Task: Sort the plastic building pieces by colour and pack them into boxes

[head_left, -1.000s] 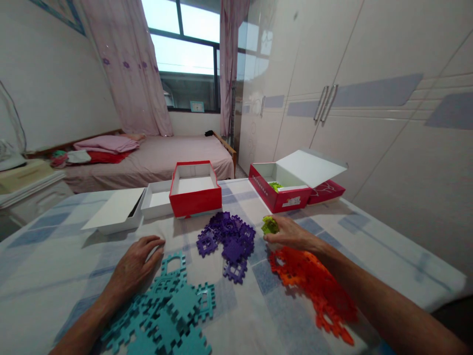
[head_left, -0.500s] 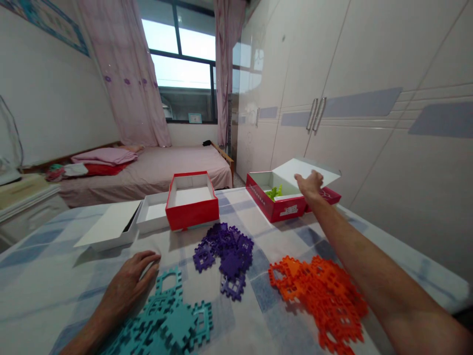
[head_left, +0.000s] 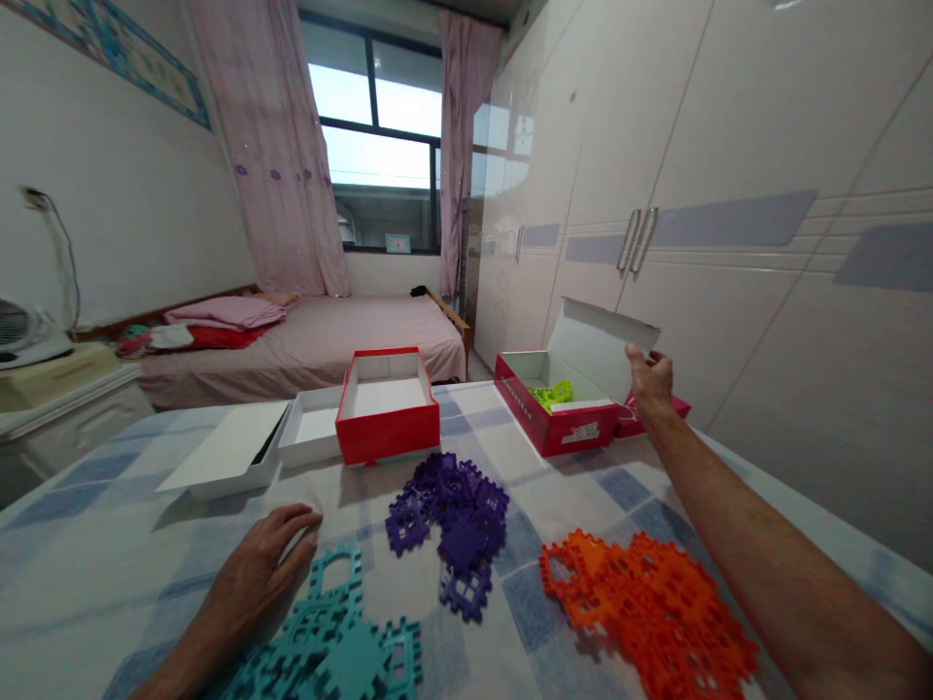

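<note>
My right hand [head_left: 651, 377] grips the right edge of the raised white-lined lid [head_left: 594, 331] of a dark red box [head_left: 539, 418]. Yellow-green plastic pieces [head_left: 552, 394] lie inside that box. On the tablecloth at the left rests my left hand [head_left: 269, 554], its fingers loosely stretched and nothing in them. Right beside it is a heap of teal toothed plastic pieces [head_left: 350, 656]. A pile of purple toothed pieces [head_left: 463, 540] lies in the middle, and orange toothed pieces [head_left: 656, 612] are heaped below my right forearm.
A red box with a white inside [head_left: 390, 437] stands at the back middle of the table. To its left are a white tray [head_left: 310, 447] and another white box with a loose flat panel [head_left: 225, 442]. Behind the table are a bed [head_left: 364, 331] and a wardrobe [head_left: 700, 292].
My right hand has moved slightly right, and the dark red box's lid now stands more upright. More of the yellow-green pieces shows. My left hand stays in place while the view shifts a little.
</note>
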A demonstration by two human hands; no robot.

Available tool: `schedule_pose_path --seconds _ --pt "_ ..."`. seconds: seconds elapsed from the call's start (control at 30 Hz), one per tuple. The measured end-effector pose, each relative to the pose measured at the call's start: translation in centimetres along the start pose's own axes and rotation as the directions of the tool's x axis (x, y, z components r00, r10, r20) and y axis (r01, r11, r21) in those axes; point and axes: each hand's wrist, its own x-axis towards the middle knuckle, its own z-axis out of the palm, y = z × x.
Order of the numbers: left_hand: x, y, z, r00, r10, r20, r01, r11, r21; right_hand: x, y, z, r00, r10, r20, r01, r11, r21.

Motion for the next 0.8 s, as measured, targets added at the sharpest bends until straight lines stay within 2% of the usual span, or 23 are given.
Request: schedule_pose_path --seconds 0.07,0.2,0.37,0.5,0.67,0.8 --pt "0.0 -0.1 0.0 1.000 0.007 0.004 -0.007 1.000 0.001 -0.2 -1.6 0.0 0.999 0.011 -0.042 -0.009 0.999 0.041" --pt "-0.1 -0.1 0.1 1.000 0.011 -0.010 -0.011 1.000 0.001 -1.9 -4.7 0.4 0.982 -0.189 -0.019 0.188 0.982 -0.023" --pt "0.0 0.2 -0.1 1.000 0.012 -0.022 -0.012 1.000 0.003 -4.5 -5.8 1.5 0.942 -0.319 0.101 0.321 0.947 -0.002" --pt "0.0 0.4 -0.2 1.000 0.009 -0.023 -0.009 1.000 -0.001 -6.3 -5.3 2.1 0.872 -0.406 0.273 0.430 0.902 -0.032" --pt "0.0 0.4 -0.2 1.000 0.016 -0.026 -0.016 1.000 -0.005 -8.4 -4.4 2.5 0.735 -0.426 0.528 0.577 0.801 -0.156" --pt "0.0 0.3 -0.2 1.000 0.018 -0.021 -0.018 1.000 -0.002 -9.1 -4.5 2.8 0.718 -0.336 0.610 0.587 0.763 -0.270"
